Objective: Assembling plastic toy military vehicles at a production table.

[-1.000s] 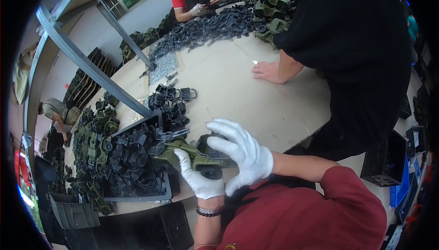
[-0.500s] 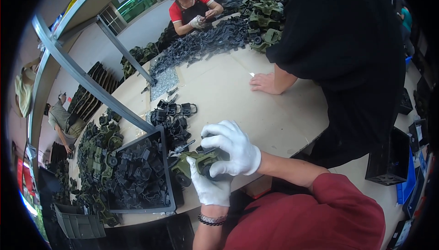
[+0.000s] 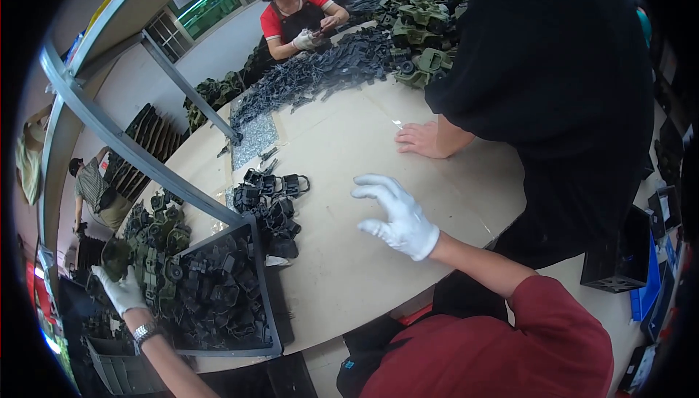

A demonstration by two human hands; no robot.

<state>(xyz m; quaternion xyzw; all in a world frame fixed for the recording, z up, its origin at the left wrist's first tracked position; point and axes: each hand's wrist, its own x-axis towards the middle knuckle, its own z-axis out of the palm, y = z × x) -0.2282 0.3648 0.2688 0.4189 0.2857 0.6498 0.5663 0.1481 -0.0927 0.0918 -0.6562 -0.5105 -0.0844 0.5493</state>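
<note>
My left hand (image 3: pixel 122 292), in a white glove, reaches far out to the left beside the heap of olive-green toy jeeps. Its thumb and fingers are around a dark green toy jeep (image 3: pixel 116 257), which is blurred and partly covered by the hand. My right hand (image 3: pixel 400 223), also gloved in white, hovers over the tabletop (image 3: pixel 349 143) with fingers curved apart and nothing in them. Between the two hands sits a black tray (image 3: pixel 275 325) filled with black plastic parts (image 3: pixel 218 289). More black frame-like parts (image 3: pixel 273 201) are clustered beyond it.
A grey metal post (image 3: pixel 160 158) slants across the left side. One person in black (image 3: pixel 553 107) leans a bare hand (image 3: pixel 421 139) on the table at right. Across the table, another person (image 3: pixel 298 16) handles small parts behind a dark pile (image 3: pixel 320 63). A grey crate (image 3: pixel 120 365) stands lower left.
My hands were together at the table's near edge around a green toy jeep. They have parted: the left has swung far left with a jeep, while the right has opened and moved slightly right.
</note>
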